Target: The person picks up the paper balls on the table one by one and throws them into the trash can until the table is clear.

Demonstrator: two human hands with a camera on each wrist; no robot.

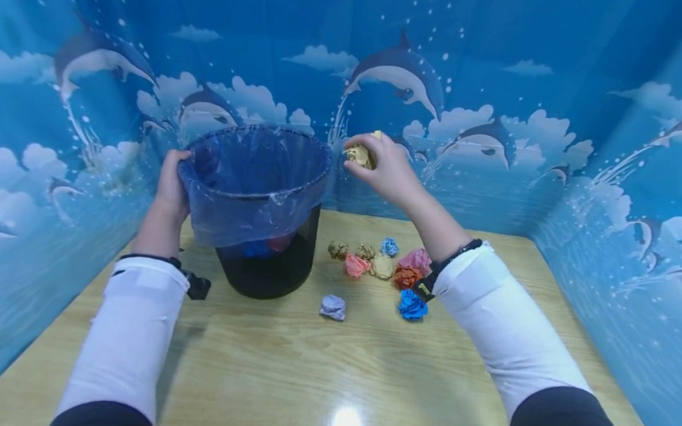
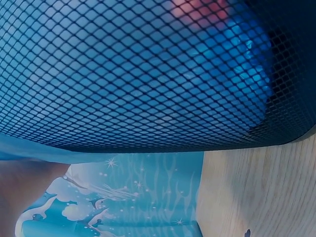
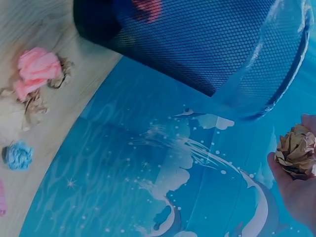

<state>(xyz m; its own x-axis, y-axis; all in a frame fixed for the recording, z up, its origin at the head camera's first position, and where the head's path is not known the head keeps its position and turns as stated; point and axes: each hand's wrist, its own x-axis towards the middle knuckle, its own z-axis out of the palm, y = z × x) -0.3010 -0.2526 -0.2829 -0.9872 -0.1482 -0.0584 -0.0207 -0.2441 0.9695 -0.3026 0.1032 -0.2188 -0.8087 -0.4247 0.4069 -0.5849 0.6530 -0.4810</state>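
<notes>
Gripping the rim of a black mesh bin (image 1: 291,268), the left hand (image 1: 173,180) has its thumb up at the edge, most of its fingers out of my sight. The bin stands on a pale wooden tabletop (image 1: 272,372), its translucent blue liner (image 1: 241,217) folded over the rim, and red and blue shapes show dimly through the mesh. Just right of it sits a lavender paper ball (image 1: 332,307), nearer the person, with an olive-brown ball (image 1: 337,250) farther back. Next come a coral ball (image 1: 356,266), a second brownish ball (image 1: 365,251) and a cream ball (image 1: 382,266), bunched close. Above them, held up just beside the bin's right rim and outside it, is a tan paper ball (image 1: 359,155), clasped between the thumb and curled fingers of the right hand (image 1: 387,167). Farther right on the wood lie a light blue ball (image 1: 390,246), a rust-orange ball (image 1: 406,278), a bright blue ball (image 1: 412,305) and a pink ball (image 1: 417,260), the pink one beside the rust-orange one
</notes>
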